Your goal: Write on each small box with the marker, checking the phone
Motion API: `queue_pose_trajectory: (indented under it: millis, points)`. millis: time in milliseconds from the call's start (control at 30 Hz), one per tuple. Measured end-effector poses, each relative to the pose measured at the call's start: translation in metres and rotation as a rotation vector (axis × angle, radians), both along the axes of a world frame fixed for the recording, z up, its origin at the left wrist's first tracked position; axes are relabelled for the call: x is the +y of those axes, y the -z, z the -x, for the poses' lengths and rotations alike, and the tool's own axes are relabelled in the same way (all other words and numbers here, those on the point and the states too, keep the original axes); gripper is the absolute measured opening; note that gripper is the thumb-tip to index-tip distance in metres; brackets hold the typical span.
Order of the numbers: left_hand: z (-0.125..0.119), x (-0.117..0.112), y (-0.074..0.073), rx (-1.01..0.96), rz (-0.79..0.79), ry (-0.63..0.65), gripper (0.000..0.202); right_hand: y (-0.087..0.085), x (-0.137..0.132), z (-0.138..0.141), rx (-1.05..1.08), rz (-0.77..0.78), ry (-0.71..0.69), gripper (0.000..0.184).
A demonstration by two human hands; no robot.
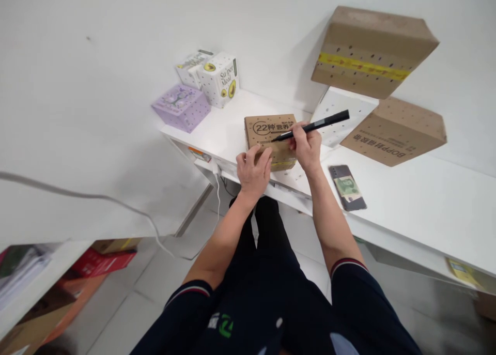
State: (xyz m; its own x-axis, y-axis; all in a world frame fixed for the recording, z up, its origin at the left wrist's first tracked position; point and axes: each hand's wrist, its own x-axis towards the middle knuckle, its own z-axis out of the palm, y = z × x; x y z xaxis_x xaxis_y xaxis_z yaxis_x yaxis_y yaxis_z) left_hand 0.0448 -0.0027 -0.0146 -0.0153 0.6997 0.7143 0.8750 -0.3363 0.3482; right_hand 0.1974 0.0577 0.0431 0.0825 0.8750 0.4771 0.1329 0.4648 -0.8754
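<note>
A small brown cardboard box (267, 121) with printed black characters and dots sits near the table's front edge. My left hand (253, 173) is at its near left side, bent fingers pressed on the box as if holding it still. My right hand (306, 147) is closed around a black marker (329, 120). The marker slants down to the left, its tip at the box's top face; whether it touches cannot be told. Yellow tape (282, 165) runs along the box's near side.
White Super Meal boxes (220, 81) and a purple box (182, 107) stand at the left end of the white table (406, 200). Larger cartons (372, 50) and a white box (341, 112) are at the back right. A phone (347, 188) lies right of my forearm. A cable (116, 199) hangs left.
</note>
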Motion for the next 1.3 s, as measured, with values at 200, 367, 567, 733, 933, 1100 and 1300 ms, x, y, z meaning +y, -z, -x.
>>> queue_pose_trajectory:
  millis: [200, 367, 567, 733, 933, 1100, 1300]
  points:
    - [-0.001, -0.001, -0.002, -0.017, 0.049, -0.013, 0.034, 0.001, -0.003, -0.002, -0.103, -0.053, 0.045, 0.047]
    - [-0.002, -0.001, -0.002, -0.02, 0.041, -0.012, 0.033, -0.001, -0.004, -0.001, -0.14, -0.044, 0.052, 0.048]
    - [-0.001, -0.001, -0.003, -0.024, 0.061, -0.007, 0.035, 0.0, -0.004, -0.002, -0.145, -0.037, 0.037, 0.048]
    - [-0.001, -0.002, -0.003, -0.024, 0.064, -0.007, 0.035, 0.001, -0.002, -0.002, -0.14, -0.048, 0.051, 0.048]
    - [-0.001, -0.001, -0.002, -0.026, 0.063, -0.003, 0.035, -0.001, -0.004, -0.002, -0.135, -0.037, 0.003, 0.048]
    - [0.0, 0.0, -0.001, -0.008, 0.046, -0.006, 0.034, 0.002, 0.0, -0.002, 0.044, -0.03, 0.102, 0.05]
    - [0.001, 0.002, 0.0, -0.014, 0.06, 0.007, 0.035, 0.034, -0.008, -0.037, 0.149, -0.061, 0.369, 0.048]
